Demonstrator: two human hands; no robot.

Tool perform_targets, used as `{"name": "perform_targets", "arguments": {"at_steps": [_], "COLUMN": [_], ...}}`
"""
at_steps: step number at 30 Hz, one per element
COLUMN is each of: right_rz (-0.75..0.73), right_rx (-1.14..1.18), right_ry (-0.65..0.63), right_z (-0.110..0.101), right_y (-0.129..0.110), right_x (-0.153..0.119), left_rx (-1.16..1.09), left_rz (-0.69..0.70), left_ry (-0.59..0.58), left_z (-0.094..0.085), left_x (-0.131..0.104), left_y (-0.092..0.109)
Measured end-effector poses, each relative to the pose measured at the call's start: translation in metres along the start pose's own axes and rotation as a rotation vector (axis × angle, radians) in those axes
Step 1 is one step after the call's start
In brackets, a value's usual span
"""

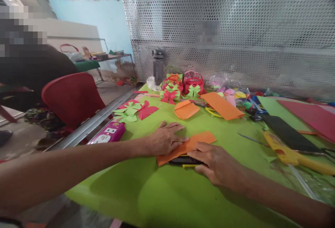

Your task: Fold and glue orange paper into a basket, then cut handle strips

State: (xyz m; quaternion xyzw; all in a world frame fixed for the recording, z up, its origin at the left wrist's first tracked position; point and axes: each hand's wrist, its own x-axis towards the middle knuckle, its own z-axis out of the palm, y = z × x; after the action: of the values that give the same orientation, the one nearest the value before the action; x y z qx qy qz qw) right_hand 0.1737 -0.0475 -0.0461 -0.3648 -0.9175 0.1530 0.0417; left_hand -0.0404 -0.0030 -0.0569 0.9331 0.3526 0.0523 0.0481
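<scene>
My left hand (pixel 166 139) lies flat on a strip of orange paper (pixel 195 142), fingers stretched out and pressing it to the green tabletop. My right hand (pixel 217 163) is closed round a black and yellow tool (pixel 179 160) at the strip's near edge. The tool's kind is hard to make out, as my fingers cover much of it. Just beyond my hands lies a folded orange paper piece (pixel 186 110). A larger orange sheet (pixel 222 105) rests farther right, partly over a yellow-handled tool (pixel 213 112).
Red and green paper cutouts (pixel 131 111) and a purple power strip (pixel 111 132) lie left. Small decorated baskets (pixel 193 83) and a bottle (pixel 158 67) stand behind. A yellow glue gun (pixel 285 153) and a black case (pixel 289 133) lie right. A person sits by a red chair (pixel 74 98).
</scene>
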Motion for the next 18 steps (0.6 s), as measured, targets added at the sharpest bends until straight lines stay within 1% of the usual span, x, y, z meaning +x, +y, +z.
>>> {"name": "perform_targets", "arguments": {"at_steps": [11, 18], "right_rz": [0.001, -0.084], "right_rx": [0.03, 0.092], "right_ry": [0.004, -0.013], "right_z": [-0.002, 0.004], "right_y": [-0.009, -0.023], "right_x": [0.002, 0.0], "left_rx": [0.002, 0.004], "left_rz": [-0.016, -0.056], "left_ry": [-0.024, -0.036], "left_z": [-0.003, -0.002], "left_x": [0.0, 0.001], "left_y": [0.002, 0.002]}}
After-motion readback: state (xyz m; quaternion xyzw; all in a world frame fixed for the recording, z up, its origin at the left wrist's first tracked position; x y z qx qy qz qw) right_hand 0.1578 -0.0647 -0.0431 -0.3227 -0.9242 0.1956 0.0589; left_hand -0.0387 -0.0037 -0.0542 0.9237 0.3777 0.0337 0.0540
